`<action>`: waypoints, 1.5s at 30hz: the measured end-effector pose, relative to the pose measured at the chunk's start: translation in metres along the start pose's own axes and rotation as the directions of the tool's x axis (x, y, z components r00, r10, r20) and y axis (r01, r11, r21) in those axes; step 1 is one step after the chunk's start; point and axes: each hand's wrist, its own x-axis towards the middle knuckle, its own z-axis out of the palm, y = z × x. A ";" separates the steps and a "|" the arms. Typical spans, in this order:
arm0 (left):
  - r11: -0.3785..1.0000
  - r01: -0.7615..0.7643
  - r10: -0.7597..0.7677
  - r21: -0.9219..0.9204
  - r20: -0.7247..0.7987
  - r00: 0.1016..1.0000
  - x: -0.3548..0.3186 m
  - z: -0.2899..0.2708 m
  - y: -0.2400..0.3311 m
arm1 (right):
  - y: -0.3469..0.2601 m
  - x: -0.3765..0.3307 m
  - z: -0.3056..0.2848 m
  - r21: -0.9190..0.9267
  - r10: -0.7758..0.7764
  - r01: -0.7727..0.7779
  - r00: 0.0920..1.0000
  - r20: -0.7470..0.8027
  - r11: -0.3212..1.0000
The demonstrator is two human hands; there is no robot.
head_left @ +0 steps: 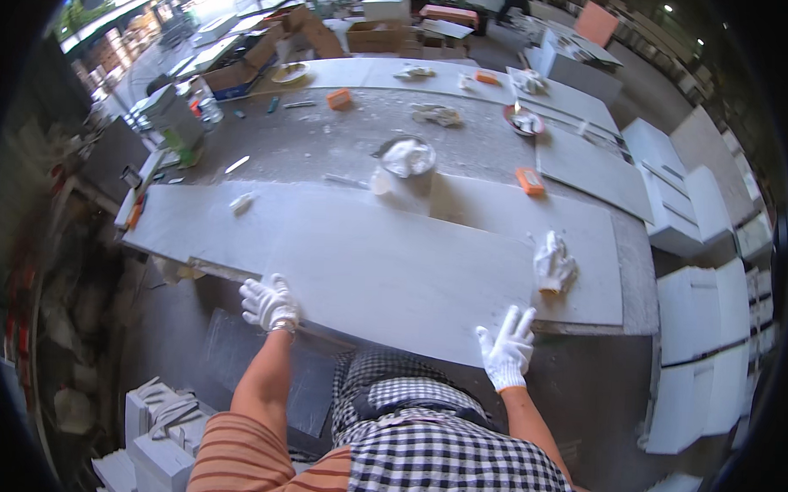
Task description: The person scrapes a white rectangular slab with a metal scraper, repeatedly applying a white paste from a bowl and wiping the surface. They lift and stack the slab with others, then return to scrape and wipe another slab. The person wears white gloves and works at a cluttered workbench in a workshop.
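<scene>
Workshop worktop (467, 149), near edge: your gloved left hand (269, 302) grips slab (384, 272); right hand (508, 347) rests open on it. Risk: one-sided hold, slab tips off.

My left hand (269, 302) and right hand (508, 347) wore white knitted cotton gloves, coarse in weave. The slab (384, 272) under them looked like pale grey stone, smooth and matt. The workbench (328, 140) behind was rough, dusty and grey. A crumpled cloth glove (553, 264) lay on the slab, and the bowl (407, 156) looked like dull metal.
</scene>
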 end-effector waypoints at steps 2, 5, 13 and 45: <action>0.999 0.011 -0.012 -0.036 -0.024 1.000 0.005 0.009 -0.004 | 0.000 0.002 -0.005 0.005 0.001 -0.001 1.000 -0.007 1.000; 0.987 0.051 -0.059 -0.155 -0.046 0.997 0.016 0.020 -0.007 | -0.002 0.007 -0.010 0.077 0.052 -0.054 0.998 0.029 0.996; 0.676 0.007 -0.064 -0.737 -0.049 0.997 0.039 0.040 -0.018 | -0.007 0.032 -0.014 0.045 0.170 -0.178 0.976 0.133 0.983; 0.708 -0.416 0.654 -0.570 0.308 0.691 0.078 0.037 -0.088 | 0.019 0.214 0.013 0.202 0.413 -0.361 0.798 -0.439 0.911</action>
